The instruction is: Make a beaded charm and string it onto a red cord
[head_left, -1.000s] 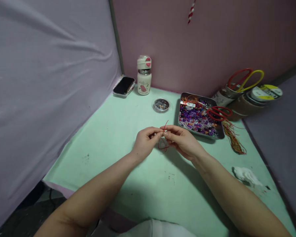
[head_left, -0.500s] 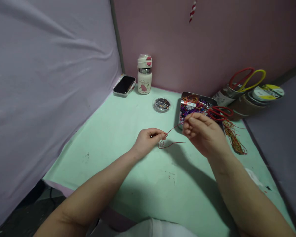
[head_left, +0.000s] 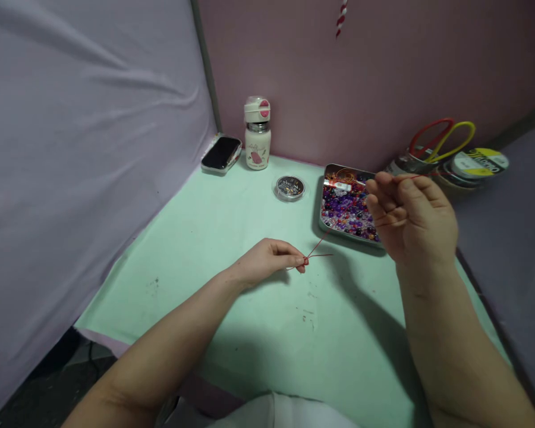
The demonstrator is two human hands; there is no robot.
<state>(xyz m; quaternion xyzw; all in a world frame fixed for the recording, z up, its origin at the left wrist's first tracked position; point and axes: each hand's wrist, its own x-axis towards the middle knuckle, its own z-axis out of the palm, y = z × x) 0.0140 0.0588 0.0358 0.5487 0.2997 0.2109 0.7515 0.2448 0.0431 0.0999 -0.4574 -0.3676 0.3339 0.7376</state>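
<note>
"Any writing you can make out from around the grey metal tray of mixed beads [head_left: 348,239]?"

"Nothing I'd swear to. Right of the tray, the round yellow-and-white lid [head_left: 480,163] carries bold dark lettering, but its letters won't resolve. Left of and behind the tray, the cream bottle with a pink button [head_left: 257,148] has thin script above a pink picture; too small to read. Just left of the tray, the flat round clear-edged case [head_left: 289,187] shows pale print on a dark top, also illegible."

"And the thin red thread [head_left: 318,243]?"

"In front of the tray's left part. The left hand [head_left: 271,260] pinches it between thumb and fingers, with a small loop right at the fingertips. One loose end sticks out in front of the tray; another strand rises towards the tray and gets lost against it."

"What about the right hand [head_left: 417,220]?"

"It's raised, covering the tray's right side from view. Thumb and forefinger are pressed together on red thread, which shows just past their tips."
</note>
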